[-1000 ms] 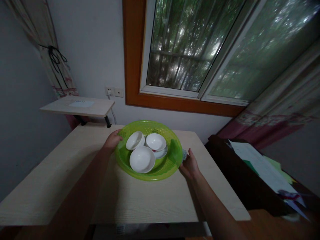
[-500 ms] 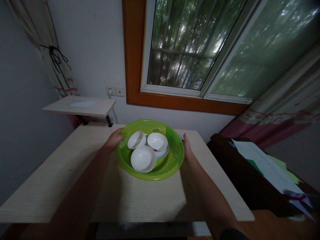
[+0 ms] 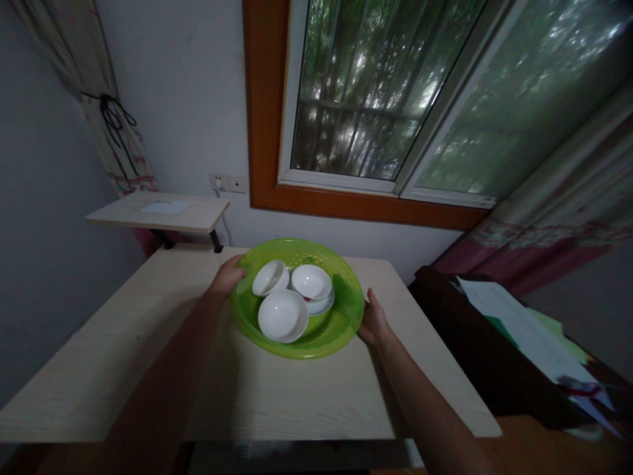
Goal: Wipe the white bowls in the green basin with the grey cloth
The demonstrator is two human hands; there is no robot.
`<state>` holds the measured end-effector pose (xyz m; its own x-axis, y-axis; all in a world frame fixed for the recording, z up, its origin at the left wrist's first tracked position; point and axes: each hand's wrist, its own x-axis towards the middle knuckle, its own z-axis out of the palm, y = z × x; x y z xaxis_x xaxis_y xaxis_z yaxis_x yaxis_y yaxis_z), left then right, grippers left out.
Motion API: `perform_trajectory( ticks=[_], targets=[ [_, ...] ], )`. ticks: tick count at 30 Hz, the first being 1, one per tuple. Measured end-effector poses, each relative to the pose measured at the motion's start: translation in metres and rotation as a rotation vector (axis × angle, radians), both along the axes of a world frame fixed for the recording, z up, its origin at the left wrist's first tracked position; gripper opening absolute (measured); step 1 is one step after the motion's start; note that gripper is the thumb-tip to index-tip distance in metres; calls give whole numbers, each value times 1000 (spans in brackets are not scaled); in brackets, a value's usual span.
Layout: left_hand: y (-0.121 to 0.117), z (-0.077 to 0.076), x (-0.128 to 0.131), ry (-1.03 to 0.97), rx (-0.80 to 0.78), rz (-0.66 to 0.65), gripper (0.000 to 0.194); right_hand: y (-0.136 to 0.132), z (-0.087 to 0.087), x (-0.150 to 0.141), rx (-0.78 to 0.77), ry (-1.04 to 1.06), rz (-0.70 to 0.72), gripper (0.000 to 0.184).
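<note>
The left hand (image 3: 230,276) grips a basin (image 3: 297,351) above the desk (image 3: 306,402); the right hand (image 3: 374,322), thumb raised, meets its opposite side, hidden fingers making its hold impossible to tell. Uneven support could tilt it, knocking the bowls (image 3: 283,317) together.

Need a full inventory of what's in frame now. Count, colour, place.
basin: 1, green, between the hands
bowls: at least 3, white, in the basin
dish: at least 1, white, partly under the right-rear bowl
table: 1, pale wood, below the basin
raised shelf: 1, pale, table's left rear
paper sheet: 1, white, on the shelf
sockets: 2, white, wall
cable: 1, white, below the sockets
window: 1, brown-framed, back wall
curtains: 2, cream and pink, both sides
papers: several, white and green, far right
left hand: 1, bare, basin's left rim
right hand: 1, bare, basin's right side
</note>
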<state>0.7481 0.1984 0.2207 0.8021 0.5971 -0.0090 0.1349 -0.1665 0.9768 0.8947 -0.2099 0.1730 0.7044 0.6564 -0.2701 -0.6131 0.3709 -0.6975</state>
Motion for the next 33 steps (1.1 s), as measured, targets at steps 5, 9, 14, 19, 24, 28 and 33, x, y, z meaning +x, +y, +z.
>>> perform_trajectory(
  ticks=[5,9,14,19,24,28,33],
  targets=[
    [0,2,-1,17,-74,-49,73,-11,-1,-12,4,-34,23,50],
    [-3,8,-3,20,-90,-69,77,4,10,1,12,-53,28,55],
    [-6,14,-4,12,-107,-79,76,34,35,25,-63,-7,-3,65],
    [-5,15,-2,7,-125,-82,74,52,48,37,-65,10,59,63],
    [-7,17,-2,19,-139,-59,71,49,47,32,-38,-16,37,62],
    [-4,15,-1,68,-89,37,55,36,44,20,-62,36,-80,61],
    [-3,8,-4,-164,-41,347,33,14,34,-5,16,36,-168,54]
  ],
)
